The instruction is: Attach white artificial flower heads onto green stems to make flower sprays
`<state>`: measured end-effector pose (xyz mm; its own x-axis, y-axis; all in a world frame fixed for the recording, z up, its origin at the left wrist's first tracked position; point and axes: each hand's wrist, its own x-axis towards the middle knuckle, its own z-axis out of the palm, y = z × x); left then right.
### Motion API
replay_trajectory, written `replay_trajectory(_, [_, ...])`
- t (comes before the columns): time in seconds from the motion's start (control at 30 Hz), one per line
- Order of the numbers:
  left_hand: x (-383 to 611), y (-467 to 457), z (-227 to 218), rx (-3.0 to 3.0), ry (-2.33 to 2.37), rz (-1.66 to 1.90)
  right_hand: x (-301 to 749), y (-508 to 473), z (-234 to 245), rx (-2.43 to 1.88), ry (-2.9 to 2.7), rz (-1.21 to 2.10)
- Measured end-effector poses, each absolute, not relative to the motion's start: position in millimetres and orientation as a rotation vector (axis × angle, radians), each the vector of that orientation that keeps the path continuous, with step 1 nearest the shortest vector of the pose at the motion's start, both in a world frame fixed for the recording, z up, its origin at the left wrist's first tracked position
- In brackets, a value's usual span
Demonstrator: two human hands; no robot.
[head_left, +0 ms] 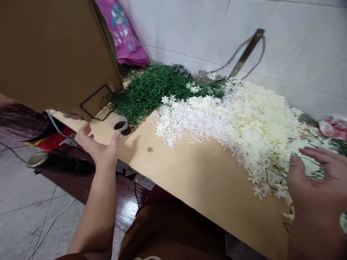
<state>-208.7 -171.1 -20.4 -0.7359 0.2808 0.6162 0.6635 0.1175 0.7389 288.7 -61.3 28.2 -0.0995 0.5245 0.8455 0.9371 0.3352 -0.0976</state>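
Note:
My left hand (100, 146) is held above the table's left end, thumb and fingers apart, with nothing in it. Just beyond its thumb stands a small clear cup (118, 124) with something dark inside. My right hand (318, 177) hovers at the right side, fingers spread and holding nothing that I can see. Beneath and beside it lie white artificial flowers (255, 122) in a large heap, some with dark green wire-like stems (273, 177). Left of the flowers sits a pile of green plastic stems (151, 88).
A large cardboard box (54, 54) stands at the left, near a bent black wire frame (94, 103). A pink bag (127, 36) leans on the tiled wall. A dark metal strip (246, 54) rises behind the flowers. A black roll (62, 162) lies below the wooden board (189, 173).

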Motion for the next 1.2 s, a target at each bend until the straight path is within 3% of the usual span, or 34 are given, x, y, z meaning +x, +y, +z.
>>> replay_trajectory(0.1, [-228.6, -162.3, -30.3, -0.853, -2.267, -1.774, 266.5, -67.1, 20.6, -1.091, -1.812, -0.629])
replay_trajectory(0.27, [-244.6, -134.9, -44.4, -0.962, -2.424, -1.956, 255.6, -78.4, -1.2, -1.112, -1.955, -0.507])
replay_trajectory(0.77, [-252.3, -137.4, -25.9, -1.150, -2.212, -2.197, 239.1, -88.7, -40.4, -1.268, -2.070, 0.028])
replay_trajectory(1.1, [-180.4, -186.3, 60.0, -2.346, -1.843, -2.266, 234.3, -90.8, -47.8, -1.263, -2.090, 0.134])
replay_trajectory(1.2, [-148.4, -190.1, 76.5, -2.834, -1.498, -2.245, 234.1, -91.0, -49.1, -1.267, -2.086, 0.135])
